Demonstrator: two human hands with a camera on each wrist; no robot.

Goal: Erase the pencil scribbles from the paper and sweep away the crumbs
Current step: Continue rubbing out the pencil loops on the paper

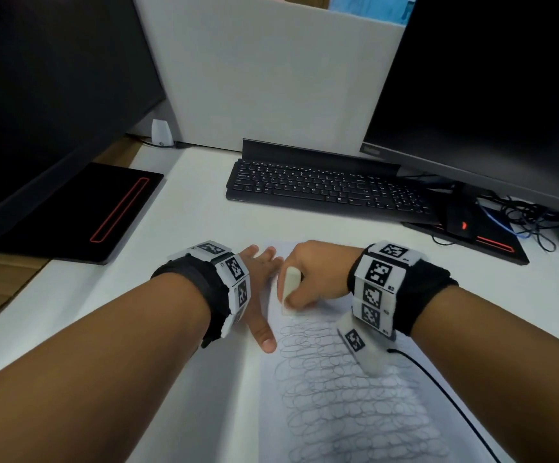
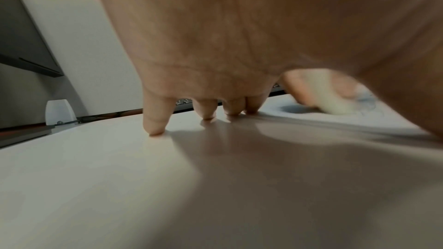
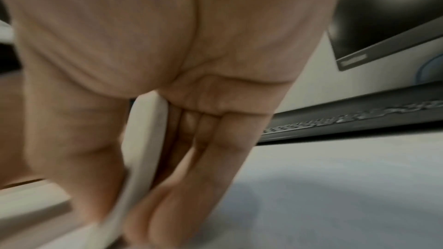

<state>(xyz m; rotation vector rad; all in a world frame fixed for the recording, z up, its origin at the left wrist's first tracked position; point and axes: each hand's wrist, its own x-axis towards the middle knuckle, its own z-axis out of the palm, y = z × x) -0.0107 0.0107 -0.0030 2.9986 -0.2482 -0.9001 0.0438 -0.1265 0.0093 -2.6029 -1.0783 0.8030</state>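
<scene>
A white sheet of paper [image 1: 308, 439] lies on the desk before me, covered with looping pencil scribbles [image 1: 348, 396] from its middle down. My right hand [image 1: 318, 275] pinches a white eraser [image 1: 290, 290] between thumb and fingers and presses its lower end on the paper just above the scribbles. The right wrist view shows the eraser [image 3: 141, 149] blurred between thumb and fingers. My left hand [image 1: 259, 289] lies flat with fingers spread at the paper's left edge, thumb [image 1: 264, 335] on the sheet, fingertips [image 2: 155, 130] touching the desk. No crumbs can be made out.
A black keyboard [image 1: 325, 192] lies beyond the paper. Dark monitors stand at the far left and far right. A black pad with a red outline [image 1: 104, 212] sits at the left, a mouse [image 1: 460, 222] and tangled cables at the right. A black cable [image 1: 445, 392] crosses the paper's right side.
</scene>
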